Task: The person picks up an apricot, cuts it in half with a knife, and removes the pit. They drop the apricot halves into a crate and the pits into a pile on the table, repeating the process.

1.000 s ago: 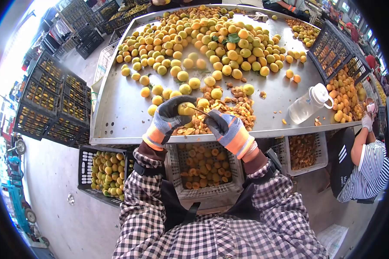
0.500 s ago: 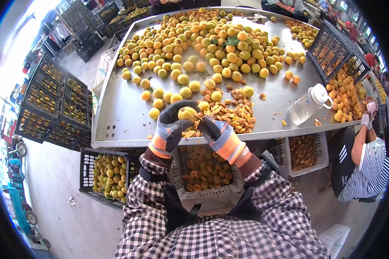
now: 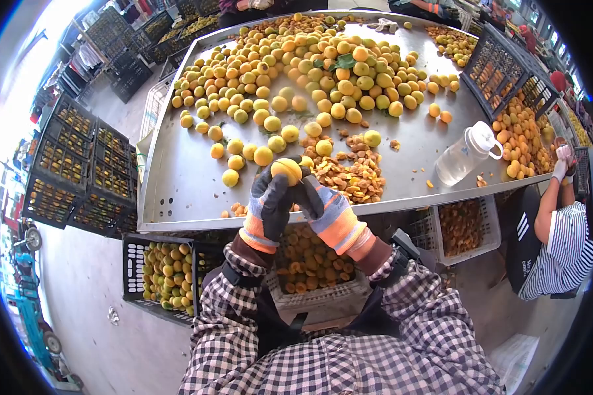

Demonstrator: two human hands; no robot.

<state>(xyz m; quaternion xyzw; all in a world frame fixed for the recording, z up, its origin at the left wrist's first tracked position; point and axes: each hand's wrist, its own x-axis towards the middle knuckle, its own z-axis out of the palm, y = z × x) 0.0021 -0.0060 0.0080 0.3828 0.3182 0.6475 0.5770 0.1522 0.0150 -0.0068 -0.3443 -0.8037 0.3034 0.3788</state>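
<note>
Between my two gloved hands is a yellow apricot (image 3: 285, 170), with a dark line running across its side. My left hand (image 3: 267, 202) is closed around its left and lower part. Close against its right side, my right hand (image 3: 321, 205) has its fingers pinched together; what they hold is hidden. Just beyond the hands lies a heap of apricot pieces (image 3: 356, 174) on the metal table (image 3: 408, 158). Whole apricots (image 3: 263, 156) are scattered on its left, below a big pile (image 3: 349, 72).
Under the table edge sit a crate of apricot halves (image 3: 310, 263) and a crate of brown pieces (image 3: 460, 227). A black crate of apricots (image 3: 168, 273) stands left. A water bottle (image 3: 466, 155) and a tipped crate (image 3: 507, 76) are right, near another person (image 3: 557, 237).
My hands have come closer together and the right fingers now press near the apricot. The apricot has turned, showing a dark line. The view has shifted slightly.
</note>
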